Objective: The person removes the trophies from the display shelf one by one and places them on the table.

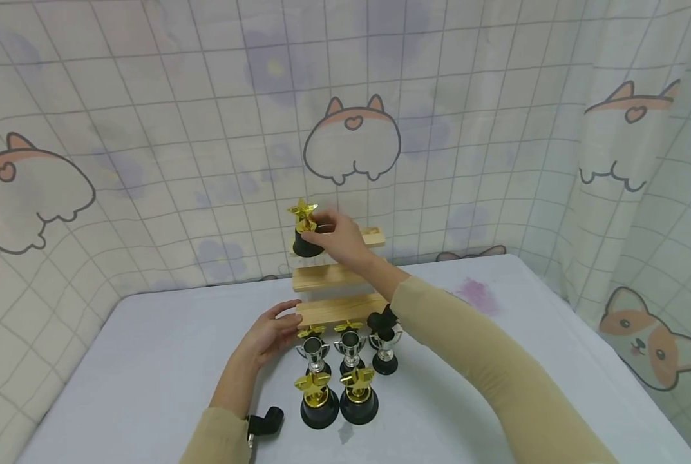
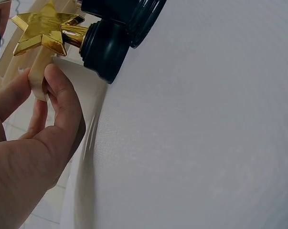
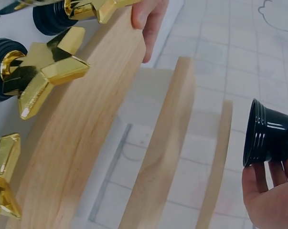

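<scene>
- The star trophy (image 1: 305,229), gold star on a black base, is held at the top step of the wooden tiered stand (image 1: 339,308), at that step's left end; whether its base rests on the wood or hangs just above it cannot be told.
- The right hand (image 1: 338,241) has its grip closed round the trophy, fingers curled about the stem and base. In the right wrist view only the black base (image 3: 268,133) and some fingertips show, and the star is cut off at the frame edge.
- The left hand (image 1: 270,335) grips the left end of the stand's lowest step, thumb on top and fingers underneath; the left wrist view shows the thumb and a finger pinching that pale wooden edge (image 2: 38,81).
- The stand has three steps rising toward the wall, its middle partly covered by the right forearm.
- Just in front of the stand, on the white worktop (image 1: 148,361), stand three silver cup trophies (image 1: 350,348) in a row, the right one partly hidden by a black strap at the right wrist.
- In front of those, farther from the stand, stand two more gold star trophies (image 1: 338,396) on black bases, side by side.
- Other gold stars show just behind the cups, against the stand's lowest step, mostly hidden.
- A small black object (image 1: 266,423) lies by the left sleeve; what it is cannot be made out.
</scene>
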`<state>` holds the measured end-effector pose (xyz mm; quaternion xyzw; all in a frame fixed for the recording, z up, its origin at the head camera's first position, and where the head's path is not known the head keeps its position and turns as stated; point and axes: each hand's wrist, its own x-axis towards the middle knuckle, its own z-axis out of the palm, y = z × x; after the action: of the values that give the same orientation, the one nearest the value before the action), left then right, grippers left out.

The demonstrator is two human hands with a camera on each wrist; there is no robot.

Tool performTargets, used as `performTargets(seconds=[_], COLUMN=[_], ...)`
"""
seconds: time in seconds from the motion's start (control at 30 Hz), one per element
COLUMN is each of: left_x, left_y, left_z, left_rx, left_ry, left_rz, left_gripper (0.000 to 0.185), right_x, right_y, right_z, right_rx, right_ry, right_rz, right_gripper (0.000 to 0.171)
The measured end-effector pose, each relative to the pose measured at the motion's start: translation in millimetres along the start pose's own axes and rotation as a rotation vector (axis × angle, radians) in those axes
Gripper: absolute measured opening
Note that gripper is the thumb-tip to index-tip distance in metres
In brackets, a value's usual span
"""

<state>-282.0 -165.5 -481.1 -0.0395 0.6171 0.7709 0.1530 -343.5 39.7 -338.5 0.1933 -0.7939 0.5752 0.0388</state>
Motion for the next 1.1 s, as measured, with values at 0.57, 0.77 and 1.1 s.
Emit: performTargets(seconds=[0.57, 0.77, 1.1], left_x=[0.1, -0.6, -4.3], left_y=[-0.9, -1.6, 2.1], left_z=[-0.8, -1.4, 1.1], left_rx=[-0.003, 0.008, 0.022], left_ry=[0.005, -0.002, 0.003], left_rz=[0.002, 0.001, 0.013], left_gripper=[0.056, 0.058, 0.057], right_x=[-25.1, -34.7, -48.5], right_y=[-4.6, -3.8, -9.2], right_z=[-13.0, -18.9, -31.6], right_rx=[0.014, 0.019, -0.007], right_ry=[-0.016, -0.012, -0.024], right_rz=[0.001, 0.026, 0.05], right_gripper=[0.042, 0.044, 0.045])
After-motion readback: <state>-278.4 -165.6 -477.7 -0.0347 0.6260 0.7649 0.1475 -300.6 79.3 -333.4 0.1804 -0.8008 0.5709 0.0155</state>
